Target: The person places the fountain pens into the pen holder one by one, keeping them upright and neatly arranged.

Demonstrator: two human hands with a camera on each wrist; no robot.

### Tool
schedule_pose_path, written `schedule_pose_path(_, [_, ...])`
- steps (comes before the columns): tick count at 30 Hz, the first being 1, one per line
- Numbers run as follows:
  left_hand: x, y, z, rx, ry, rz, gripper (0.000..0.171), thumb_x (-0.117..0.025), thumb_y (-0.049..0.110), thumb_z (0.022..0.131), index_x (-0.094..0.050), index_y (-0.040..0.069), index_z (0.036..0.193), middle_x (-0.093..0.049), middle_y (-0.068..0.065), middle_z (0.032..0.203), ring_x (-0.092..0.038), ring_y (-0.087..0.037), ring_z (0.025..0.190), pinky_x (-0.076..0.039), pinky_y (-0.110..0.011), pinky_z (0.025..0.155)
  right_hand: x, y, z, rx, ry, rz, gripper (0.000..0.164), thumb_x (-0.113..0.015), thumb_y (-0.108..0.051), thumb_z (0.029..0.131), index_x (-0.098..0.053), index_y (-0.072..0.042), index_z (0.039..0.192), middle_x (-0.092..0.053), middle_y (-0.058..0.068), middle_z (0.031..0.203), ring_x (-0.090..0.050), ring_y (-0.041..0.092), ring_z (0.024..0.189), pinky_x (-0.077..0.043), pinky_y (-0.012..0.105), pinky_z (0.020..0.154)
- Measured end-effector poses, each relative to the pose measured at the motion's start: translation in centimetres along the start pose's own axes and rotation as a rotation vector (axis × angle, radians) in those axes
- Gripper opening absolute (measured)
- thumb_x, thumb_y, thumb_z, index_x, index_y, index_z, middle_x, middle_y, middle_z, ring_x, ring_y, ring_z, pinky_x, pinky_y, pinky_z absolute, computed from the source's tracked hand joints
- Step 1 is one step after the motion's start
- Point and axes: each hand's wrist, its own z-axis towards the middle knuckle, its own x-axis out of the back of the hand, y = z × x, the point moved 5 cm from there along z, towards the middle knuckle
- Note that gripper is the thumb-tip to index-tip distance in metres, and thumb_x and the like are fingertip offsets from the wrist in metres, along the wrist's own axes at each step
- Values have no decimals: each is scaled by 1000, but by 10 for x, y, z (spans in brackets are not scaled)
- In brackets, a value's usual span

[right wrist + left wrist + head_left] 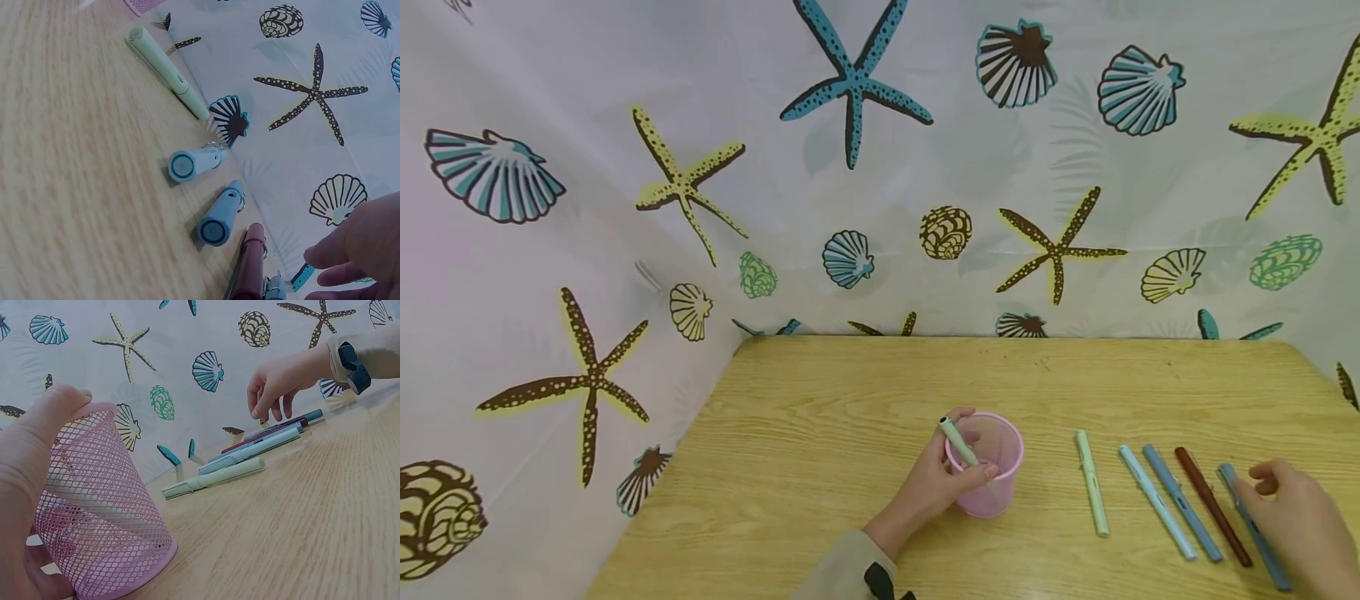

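Left hand [928, 485] curled round a pink, tapered wire-mesh cup [988, 502] on the wood-grain desk [820, 417]; one smooth pale-green pen [957, 440] leans inside, end above the rim. Right hand [1300, 512] loosely bent, holding nothing, at the far-right slim dark-blue pen [1265, 547]; contact unclear. Leftward from there: glossy dark-red clip pen [1213, 507], mid-blue pen [1182, 502], light-blue pen [1157, 502], second pale-green pen [1092, 483].

A pale cloth [760, 75] printed with starfish [1056, 250] and seashells [848, 260] hangs behind my wood-grained table [797, 417] and along its left side. High ahead of me spreads a blue starfish [854, 82]; to its right, two scallop shells [1141, 90]. On my left, a dotted brown starfish [593, 379] outlined in yellow sits below a yellow starfish [681, 183].
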Motion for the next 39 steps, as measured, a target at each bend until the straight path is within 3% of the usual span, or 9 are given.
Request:
schedule_pose_path(6, [2, -22, 8, 6, 18, 19, 69, -71, 30, 81, -33, 30, 138, -45, -13, 132, -42, -28, 124, -35, -53, 97, -9, 5, 4, -43, -123, -14, 56, -58, -31, 91, -44, 22, 105, -56, 34, 89, -57, 40, 74, -48, 43, 59])
schedule_pose_path(13, [1, -23, 8, 12, 28, 30, 70, -72, 31, 81, -32, 28, 139, -47, -10, 131, -43, -26, 123, -35, -53, 97, -18, 10, 5, -48, -205, -44, 59, -63, -28, 87, -43, 23, 106, -60, 34, 89, -59, 41, 75, -49, 43, 60])
schedule_pose_path(21, [0, -24, 8, 11, 25, 15, 68, -71, 30, 81, -33, 32, 138, -46, -10, 131, -43, -28, 123, -35, -52, 97, -17, 6, 4, 13, -186, -50, 47, -63, -17, 85, -47, 24, 99, -61, 20, 74, -59, 27, 64, -49, 38, 55])
schedule_pose_path(25, [1, -27, 9, 11, 22, 8, 69, -71, 30, 81, -33, 29, 139, -46, -10, 131, -43, -28, 122, -36, -52, 97, -19, 6, 5, -3, -191, -48, 44, -60, -15, 85, -46, 24, 99, -59, 17, 73, -55, 23, 62, -47, 36, 53])
schedule_pose_path(39, [1, -23, 7, 16, 16, -6, 68, -71, 29, 82, -33, 31, 138, -45, -11, 132, -41, -25, 124, -35, -51, 98, -18, 7, 6, -43, -188, -36, 43, -56, -15, 83, -47, 21, 103, -61, 22, 79, -55, 24, 64, -45, 37, 53])
